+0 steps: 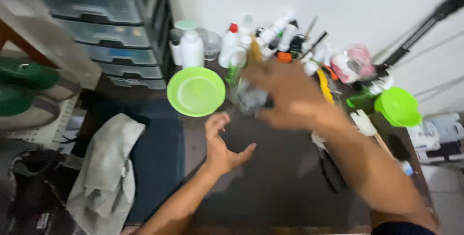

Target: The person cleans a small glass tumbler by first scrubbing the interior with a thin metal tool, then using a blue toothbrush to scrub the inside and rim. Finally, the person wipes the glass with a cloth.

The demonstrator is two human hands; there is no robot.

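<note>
Gripping clear jar [251, 99], right hand [290, 95] blurred

dark table [270, 186] | green bowl [196, 91] | white bottles [192, 49] | grey cloth [107, 167] | green funnel [398, 106]

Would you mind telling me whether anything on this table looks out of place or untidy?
Yes: a crumpled grey cloth droops over the table's left edge, and the bottles at the back stand in a crowded jumble. No spill shows. The right hand is too blurred to judge.
</note>
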